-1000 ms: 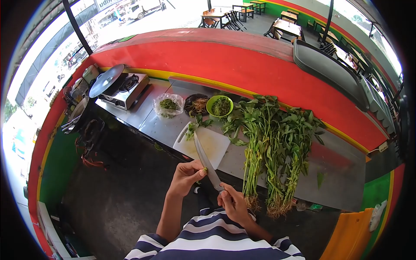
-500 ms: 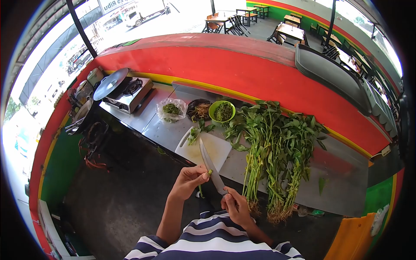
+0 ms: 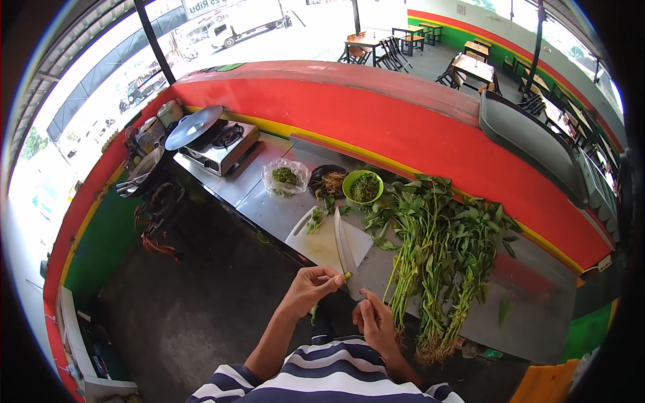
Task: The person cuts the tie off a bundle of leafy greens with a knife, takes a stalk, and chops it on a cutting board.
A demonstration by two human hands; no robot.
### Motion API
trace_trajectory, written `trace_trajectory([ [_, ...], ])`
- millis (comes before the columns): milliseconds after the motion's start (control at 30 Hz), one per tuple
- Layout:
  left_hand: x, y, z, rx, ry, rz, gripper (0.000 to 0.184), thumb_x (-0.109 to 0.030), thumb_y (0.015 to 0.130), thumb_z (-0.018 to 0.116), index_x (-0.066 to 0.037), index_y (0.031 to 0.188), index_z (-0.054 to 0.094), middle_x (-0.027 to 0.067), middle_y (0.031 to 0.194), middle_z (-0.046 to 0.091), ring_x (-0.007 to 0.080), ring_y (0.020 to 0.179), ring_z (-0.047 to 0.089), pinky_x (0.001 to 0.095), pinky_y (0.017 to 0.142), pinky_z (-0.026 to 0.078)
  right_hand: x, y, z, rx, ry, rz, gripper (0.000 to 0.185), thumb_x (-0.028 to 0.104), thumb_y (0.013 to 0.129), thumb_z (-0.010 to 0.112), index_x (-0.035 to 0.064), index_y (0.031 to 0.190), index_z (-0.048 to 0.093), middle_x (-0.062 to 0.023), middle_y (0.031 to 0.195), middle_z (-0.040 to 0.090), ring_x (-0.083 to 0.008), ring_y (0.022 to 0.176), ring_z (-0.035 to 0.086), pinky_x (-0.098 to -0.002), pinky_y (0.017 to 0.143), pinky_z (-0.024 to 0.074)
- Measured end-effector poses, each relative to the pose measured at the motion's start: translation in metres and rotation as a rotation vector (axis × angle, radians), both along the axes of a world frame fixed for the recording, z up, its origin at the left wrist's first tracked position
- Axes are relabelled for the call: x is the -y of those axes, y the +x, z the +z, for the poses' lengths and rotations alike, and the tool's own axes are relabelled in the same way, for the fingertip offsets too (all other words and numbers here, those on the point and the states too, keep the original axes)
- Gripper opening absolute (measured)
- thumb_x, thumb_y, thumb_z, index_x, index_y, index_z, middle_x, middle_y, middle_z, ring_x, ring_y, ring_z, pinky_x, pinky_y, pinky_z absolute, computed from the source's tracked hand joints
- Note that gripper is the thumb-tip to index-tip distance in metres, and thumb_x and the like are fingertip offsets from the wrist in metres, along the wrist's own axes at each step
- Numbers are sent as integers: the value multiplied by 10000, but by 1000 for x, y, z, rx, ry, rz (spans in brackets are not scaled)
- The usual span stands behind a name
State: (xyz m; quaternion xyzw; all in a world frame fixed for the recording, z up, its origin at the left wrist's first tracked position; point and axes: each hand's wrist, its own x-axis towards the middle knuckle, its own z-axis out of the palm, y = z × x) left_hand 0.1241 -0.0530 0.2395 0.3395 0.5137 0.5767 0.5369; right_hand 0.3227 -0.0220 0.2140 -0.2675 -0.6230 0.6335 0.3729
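Green stem [image 3: 347,275], pinched in the left hand [image 3: 312,287], sits at lower centre of the frame, just beside the knife [image 3: 343,247]; I see the right hand [image 3: 376,324] clasping that knife, tip toward the frame's top, near the white cutting board [image 3: 319,247], leafy bundles [image 3: 431,258] lying right of centre

- The left forearm [image 3: 274,341] reaches forward and inward, angled toward the body's midline.
- The left hand [image 3: 312,290] is closed in a pinch, its thumb [image 3: 330,285] pointing across toward the right.
- The right hand [image 3: 375,324] is curled in a grip, nearer the torso and just beside the left hand, well within reach of it.
- The right forearm [image 3: 403,368] looks shorter, foreshortened from above.
- Both elbows are bent.
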Motion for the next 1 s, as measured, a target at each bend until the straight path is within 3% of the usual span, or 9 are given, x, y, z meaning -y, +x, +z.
trace_trajectory([
  [167,-3,6,0,-29,-16,-30,201,-210,890,743,-15,934,727,-8,882,660,51,788,553,204,715,434,-3,2,-4,-16,-50,-20,437,338,1051,451,-24,1290,511,-31,648,552,-36,475,410,-207,435,306],
  [367,-6,11,3,-112,75,-46,220,-192,902,729,-16,1035,739,-18,883,633,51,828,528,202,746,404,-4,9,-8,4,-120,-40,450,344,1051,447,-26,1303,493,-32,658,547,-40,479,411,-206,436,303],
  [767,-8,19,2,-2,106,-25,171,-157,903,724,-15,996,744,-26,852,640,51,780,514,191,722,383,2,17,-8,21,-99,-17,443,335,1054,439,-32,1296,497,-32,661,549,-39,475,412,-197,429,300],
  [1000,-9,20,7,77,109,13,151,-162,914,708,-12,923,724,-22,838,642,42,787,545,196,740,432,8,17,-1,64,-145,7,391,267,1050,462,-24,1302,529,-18,635,546,-44,520,455,-214,478,352],
])
